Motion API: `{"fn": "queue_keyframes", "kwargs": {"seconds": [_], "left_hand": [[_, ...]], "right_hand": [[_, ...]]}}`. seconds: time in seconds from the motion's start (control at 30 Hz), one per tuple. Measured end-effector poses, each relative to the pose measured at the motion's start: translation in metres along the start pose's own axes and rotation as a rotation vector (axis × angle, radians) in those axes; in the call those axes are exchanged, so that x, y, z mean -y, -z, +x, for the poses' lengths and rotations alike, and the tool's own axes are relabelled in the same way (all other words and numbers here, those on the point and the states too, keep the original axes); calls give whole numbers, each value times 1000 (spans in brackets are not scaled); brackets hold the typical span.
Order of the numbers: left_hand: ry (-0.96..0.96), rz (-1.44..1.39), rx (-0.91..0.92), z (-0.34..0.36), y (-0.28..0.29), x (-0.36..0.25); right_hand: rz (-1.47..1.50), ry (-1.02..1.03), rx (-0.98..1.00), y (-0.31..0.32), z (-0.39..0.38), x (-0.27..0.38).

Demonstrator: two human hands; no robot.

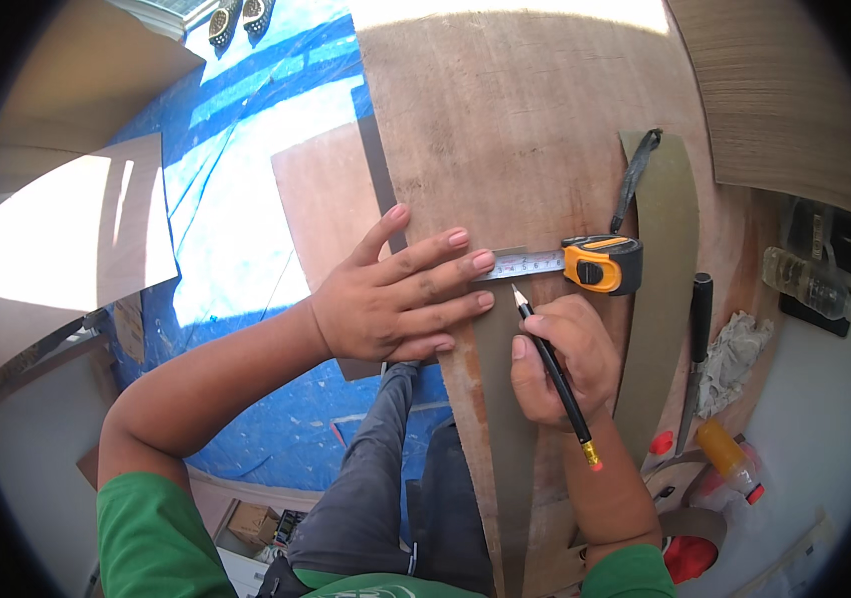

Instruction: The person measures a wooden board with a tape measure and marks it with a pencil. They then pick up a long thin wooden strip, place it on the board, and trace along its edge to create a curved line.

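My left hand (pixel 385 304) lies flat with its fingers spread, pressing the near end of a tape measure's blade (pixel 543 263) onto a wooden board (pixel 515 130). The black and yellow tape measure case (pixel 602 266) sits to the right of it, with a dark wrist strap trailing away. In my right hand (pixel 580 354) is a black pencil (pixel 562 384), held slanted, its sharpened tip close to the blade's lower edge. Beneath both hands runs a narrow grey-green strip (pixel 511 419). A wider olive strip (pixel 667 229) with a curved edge lies right of the case.
A black-handled knife (pixel 701 309) and crumpled white plastic (pixel 734 364) lie at right, near a clear bottle (pixel 809 281) and an orange bottle (pixel 727 456). Blue sheeting (pixel 276 429) covers the floor at left. Cut panels (pixel 126 219) stand at the far left.
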State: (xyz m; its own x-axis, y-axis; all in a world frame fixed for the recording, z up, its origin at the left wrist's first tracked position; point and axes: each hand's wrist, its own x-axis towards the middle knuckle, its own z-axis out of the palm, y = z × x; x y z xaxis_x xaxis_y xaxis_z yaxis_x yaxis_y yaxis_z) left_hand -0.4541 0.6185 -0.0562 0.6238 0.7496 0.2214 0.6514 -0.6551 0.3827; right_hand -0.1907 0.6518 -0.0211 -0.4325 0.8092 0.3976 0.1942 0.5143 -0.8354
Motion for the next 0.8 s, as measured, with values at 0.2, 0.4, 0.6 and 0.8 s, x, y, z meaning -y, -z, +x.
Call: {"fn": "queue_keyframes", "kwargs": {"seconds": [0.2, 0.4, 0.6, 0.8], "left_hand": [[-4, 4, -4, 0, 0, 0], [0, 3, -21, 1, -2, 0], [-29, 11, 3, 0, -1, 1], [-34, 41, 3, 0, -1, 1]], "right_hand": [[-9, -16, 11, 0, 0, -1], [-6, -66, -24, -2, -3, 0], [-8, -71, -20, 1, -3, -1], [-5, -80, -49, -1, -3, -2]]}}
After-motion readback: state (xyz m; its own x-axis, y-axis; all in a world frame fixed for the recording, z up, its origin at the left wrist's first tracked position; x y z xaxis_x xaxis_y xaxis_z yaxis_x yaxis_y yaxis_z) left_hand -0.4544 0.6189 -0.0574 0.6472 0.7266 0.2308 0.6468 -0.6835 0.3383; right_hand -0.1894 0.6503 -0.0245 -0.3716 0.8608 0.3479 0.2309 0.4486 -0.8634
